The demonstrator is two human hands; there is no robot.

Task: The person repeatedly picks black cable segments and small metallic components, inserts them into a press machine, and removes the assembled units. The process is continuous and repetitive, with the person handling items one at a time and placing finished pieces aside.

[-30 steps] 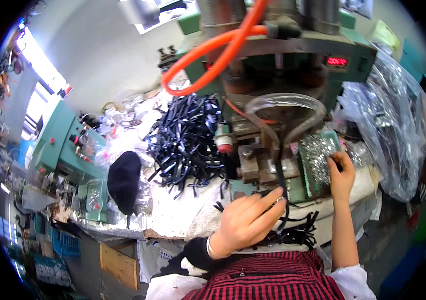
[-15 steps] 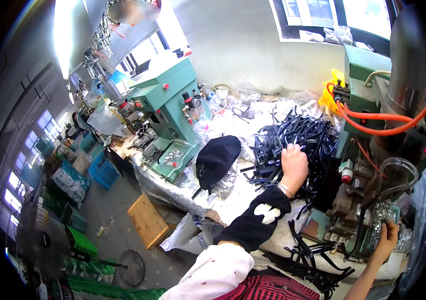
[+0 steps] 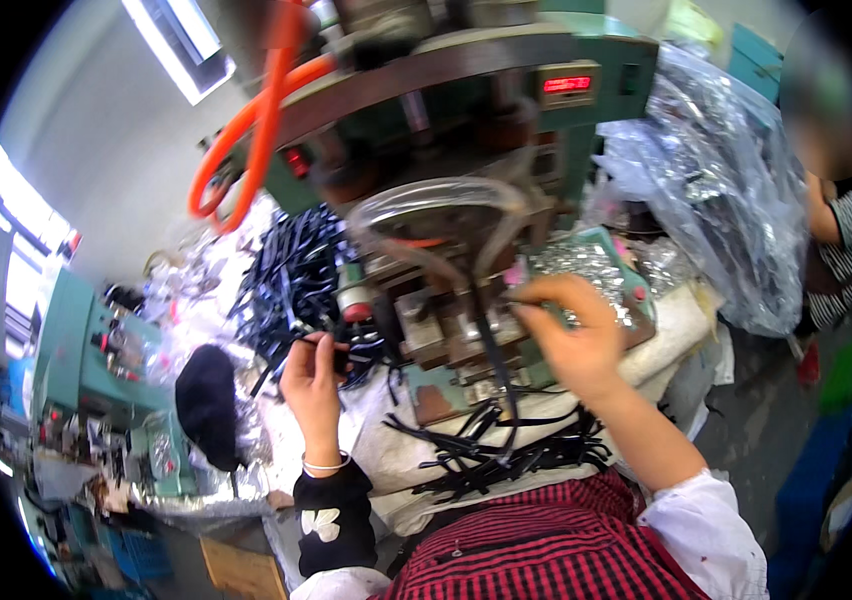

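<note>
My left hand (image 3: 311,388) is closed at the near edge of a heap of black straps (image 3: 291,255), with what looks like a dark strap between its fingertips. To the right, my right hand (image 3: 580,338) reaches to the press's metal die (image 3: 446,325) with thumb and fingers pinched; whatever is in them is too small to make out. Beside that hand, a green tray (image 3: 638,290) holds many small shiny metal pieces (image 3: 581,262). A black strap (image 3: 491,365) hangs down over the front of the die. More black straps (image 3: 516,450) lie on the cloth before me.
Overhead is the press head (image 3: 426,85), with an orange hose (image 3: 276,110) and a clear looped tube (image 3: 436,195). A black cloth bundle (image 3: 208,405) and another green machine (image 3: 61,350) stand left. Clear plastic sheeting (image 3: 716,190) hangs right, near another person (image 3: 851,240).
My view has swung right to face the press. My left hand has drawn back from the strap heap to its near edge. My right hand has left the metal pieces and come to the die.
</note>
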